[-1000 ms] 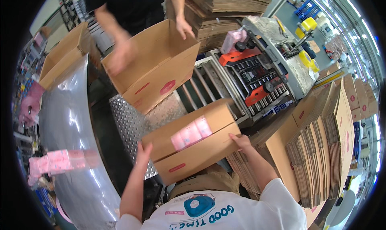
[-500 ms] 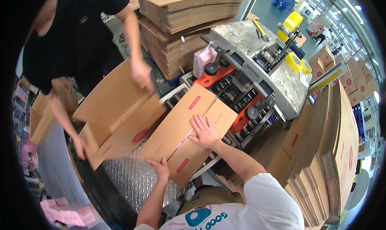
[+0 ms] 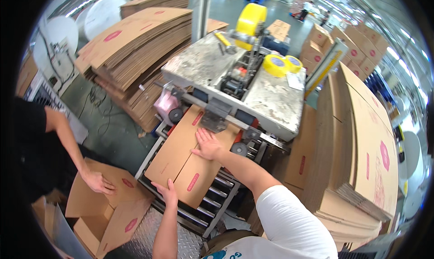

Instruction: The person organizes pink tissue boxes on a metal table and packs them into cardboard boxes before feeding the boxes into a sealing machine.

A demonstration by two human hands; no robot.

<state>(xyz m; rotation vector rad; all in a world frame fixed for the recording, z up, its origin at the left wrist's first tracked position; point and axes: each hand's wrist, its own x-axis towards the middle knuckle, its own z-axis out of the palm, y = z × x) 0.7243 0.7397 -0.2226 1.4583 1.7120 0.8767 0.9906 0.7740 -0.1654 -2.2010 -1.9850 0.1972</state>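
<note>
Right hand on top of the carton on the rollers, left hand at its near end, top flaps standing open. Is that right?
Not quite: the head view shows the carton with its top flaps folded down flat, not standing open. The rest holds: right hand on top, left hand at the near end, carton on the rollers.

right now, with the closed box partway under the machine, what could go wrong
The right hand lies flat on the box, close to the machine, so its fingers might get pinched if the box goes further in. The visible seam looks untaped, so the flaps could lift if that hand lets go.
</note>
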